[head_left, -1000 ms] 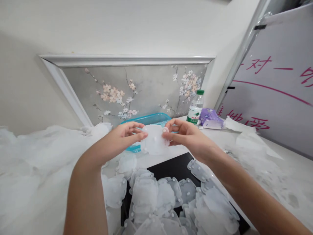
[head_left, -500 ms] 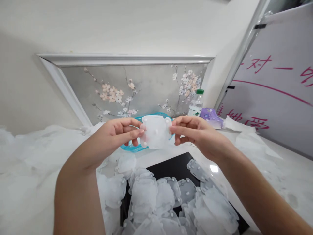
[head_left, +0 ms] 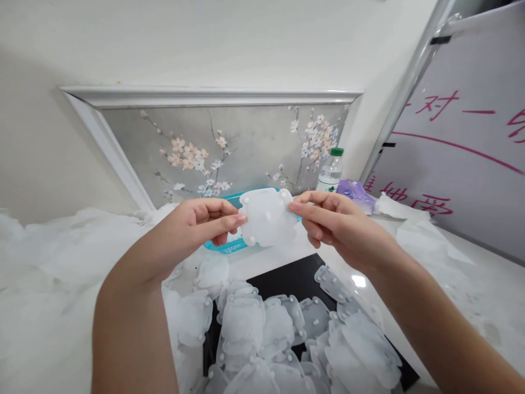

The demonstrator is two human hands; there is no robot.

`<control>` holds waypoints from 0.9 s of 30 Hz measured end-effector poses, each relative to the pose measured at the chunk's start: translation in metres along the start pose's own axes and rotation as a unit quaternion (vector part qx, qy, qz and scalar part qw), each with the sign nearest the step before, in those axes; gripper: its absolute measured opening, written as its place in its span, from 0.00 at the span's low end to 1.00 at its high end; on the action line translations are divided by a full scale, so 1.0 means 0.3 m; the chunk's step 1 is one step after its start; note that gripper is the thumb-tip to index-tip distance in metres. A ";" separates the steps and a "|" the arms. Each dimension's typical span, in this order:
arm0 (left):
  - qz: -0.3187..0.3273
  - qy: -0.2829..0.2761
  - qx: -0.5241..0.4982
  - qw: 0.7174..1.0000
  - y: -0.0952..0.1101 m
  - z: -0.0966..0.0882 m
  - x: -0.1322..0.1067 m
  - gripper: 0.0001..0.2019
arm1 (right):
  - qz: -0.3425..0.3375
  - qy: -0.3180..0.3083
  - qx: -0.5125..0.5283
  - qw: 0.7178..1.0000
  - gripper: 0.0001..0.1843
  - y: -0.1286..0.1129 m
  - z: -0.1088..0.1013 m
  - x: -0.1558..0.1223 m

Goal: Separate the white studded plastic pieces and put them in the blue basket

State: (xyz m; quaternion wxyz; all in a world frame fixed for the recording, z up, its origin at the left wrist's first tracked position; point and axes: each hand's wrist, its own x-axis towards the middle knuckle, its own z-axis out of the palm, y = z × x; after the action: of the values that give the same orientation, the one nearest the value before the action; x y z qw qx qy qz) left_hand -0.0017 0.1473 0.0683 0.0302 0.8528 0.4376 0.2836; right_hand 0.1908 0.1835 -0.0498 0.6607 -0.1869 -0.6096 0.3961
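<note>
Between my two hands I see a thin, translucent white plastic sheet (head_left: 267,218) with notched corners and small round studs, raised above the table. My left hand (head_left: 211,223) pinches its left edge between thumb and fingers. At the upper right corner, my right hand (head_left: 328,216) pinches the sheet with thumb and forefinger. Behind the sheet stands a blue plastic basket (head_left: 232,246), partly hidden by it and by my left hand. Below lies a heap of similar translucent sheets (head_left: 241,328) on a black board (head_left: 283,276).
A bottle with a green cap (head_left: 330,171) and a purple packet (head_left: 356,196) stand at the back right. Crumpled white film (head_left: 61,273) covers the left side. A framed blossom panel (head_left: 246,148) and a whiteboard with red writing (head_left: 459,131) rise behind.
The held sheet has tilted slightly, its right side rising. My right hand has moved a little to the right, its grip now at the upper right corner.
</note>
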 end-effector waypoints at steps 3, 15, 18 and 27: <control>0.000 -0.002 -0.005 1.000 0.002 -0.002 0.001 0.11 | 0.001 -0.003 -0.004 1.000 0.29 0.002 0.000 -0.002; -0.018 -0.019 -0.023 0.999 0.000 -0.005 -0.008 0.11 | 0.007 -0.012 -0.001 1.000 0.28 -0.006 0.005 -0.008; -0.015 -0.015 -0.018 1.000 0.004 -0.007 -0.010 0.10 | 0.011 -0.016 0.007 1.000 0.29 -0.006 0.007 -0.011; 0.007 0.012 -0.038 0.999 -0.003 -0.009 0.001 0.18 | -0.017 0.006 0.023 1.000 0.28 -0.006 0.007 -0.022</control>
State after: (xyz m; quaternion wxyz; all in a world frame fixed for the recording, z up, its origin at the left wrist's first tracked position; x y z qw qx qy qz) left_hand -0.0037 0.1476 0.0703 0.0555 0.8504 0.4211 0.3105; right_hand 0.1897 0.1769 -0.0525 0.6752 -0.1636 -0.5997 0.3971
